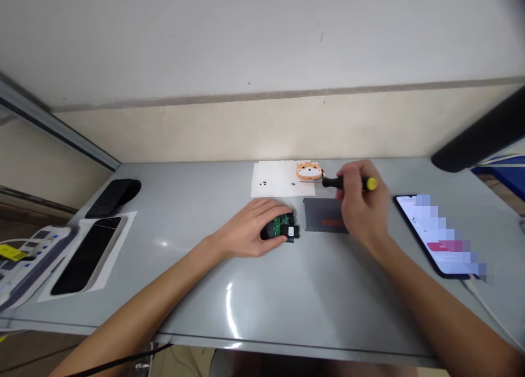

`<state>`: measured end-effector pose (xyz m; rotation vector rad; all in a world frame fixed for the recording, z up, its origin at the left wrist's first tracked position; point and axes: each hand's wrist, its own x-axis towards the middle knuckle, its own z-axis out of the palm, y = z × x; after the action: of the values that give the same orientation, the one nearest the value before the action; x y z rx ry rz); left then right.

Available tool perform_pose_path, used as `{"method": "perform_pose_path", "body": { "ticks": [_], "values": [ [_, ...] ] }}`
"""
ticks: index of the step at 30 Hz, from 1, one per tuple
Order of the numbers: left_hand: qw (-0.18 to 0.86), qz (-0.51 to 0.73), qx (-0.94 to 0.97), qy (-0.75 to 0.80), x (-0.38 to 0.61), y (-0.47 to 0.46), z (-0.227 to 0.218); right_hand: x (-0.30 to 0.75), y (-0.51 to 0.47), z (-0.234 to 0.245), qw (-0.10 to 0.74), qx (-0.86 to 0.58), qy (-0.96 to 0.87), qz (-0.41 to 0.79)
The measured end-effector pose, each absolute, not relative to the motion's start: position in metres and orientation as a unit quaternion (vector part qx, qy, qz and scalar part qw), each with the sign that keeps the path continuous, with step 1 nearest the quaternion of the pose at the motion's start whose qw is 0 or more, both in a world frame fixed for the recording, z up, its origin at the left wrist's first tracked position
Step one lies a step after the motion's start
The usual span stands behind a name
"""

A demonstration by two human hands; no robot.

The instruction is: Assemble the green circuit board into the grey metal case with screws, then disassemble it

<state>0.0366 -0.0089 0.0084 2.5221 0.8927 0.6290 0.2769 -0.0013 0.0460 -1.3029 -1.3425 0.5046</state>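
Observation:
My left hand (256, 227) lies over a small green circuit board (277, 224) in a dark housing, thumb and fingers curled round its sides. A black block with a white label sits at the board's right end. In my right hand (365, 202) is a screwdriver (334, 182) with a black and yellow handle, its thin shaft pointing left over a white sheet of paper (270, 172). Several tiny dark screws (263, 183) rest on that paper. Partly behind my right hand lies a dark grey cover plate (322, 213) with reddish marking.
An orange dog-face case (309, 170) sits at the paper's right edge. A lit phone (435, 235) with a white cable lies on the right. On the left are a dark phone (88, 257), a black strap-like object (112, 196) and a power strip (36, 262). A wall borders the table's back.

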Motion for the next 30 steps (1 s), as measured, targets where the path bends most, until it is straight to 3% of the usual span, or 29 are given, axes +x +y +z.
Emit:
{"method": "perform_pose_path", "body": {
  "ticks": [11,30],
  "values": [
    [0.164,0.238,0.896,0.336,0.047,-0.014,0.001,0.272,0.002,0.038,0.440,-0.611,-0.579,0.313],
    [0.196,0.261,0.875,0.358,0.042,-0.018,0.000,0.273,0.005,0.044,0.461,-0.611,-0.567,0.303]
  ]
}}
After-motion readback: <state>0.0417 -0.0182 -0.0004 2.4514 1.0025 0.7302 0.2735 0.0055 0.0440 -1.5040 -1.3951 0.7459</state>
